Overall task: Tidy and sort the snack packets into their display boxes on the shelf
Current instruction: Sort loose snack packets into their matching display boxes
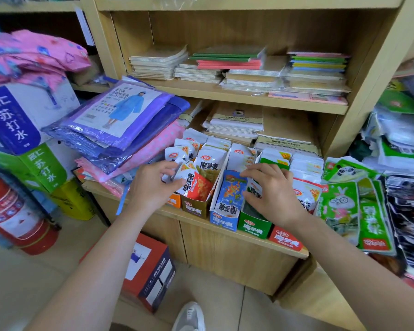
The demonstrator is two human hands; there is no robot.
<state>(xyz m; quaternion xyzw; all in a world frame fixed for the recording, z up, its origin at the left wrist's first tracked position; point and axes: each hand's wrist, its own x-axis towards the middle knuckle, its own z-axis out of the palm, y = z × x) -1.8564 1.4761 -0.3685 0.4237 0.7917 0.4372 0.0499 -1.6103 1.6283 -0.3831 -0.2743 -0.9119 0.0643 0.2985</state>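
Soft, even daylight fills the frame, brightest at the upper right and on the pale floor at the bottom, with no hard shadows. The recess of the upper shelf (225, 29) sits dimmer. Mild glare shows on the plastic-wrapped raincoat pack (120, 115) at centre left. Wide-angle distortion bends the shelf uprights outward at the edges. The pink bundle (34, 56) at upper left is smeared; the centre is sharper.

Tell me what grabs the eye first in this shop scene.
Both hands work at the row of snack display boxes on the shelf edge: the left hand grips a small bunch of white packets, the right hand rests in the green box. At far left stands a red fire extinguisher.
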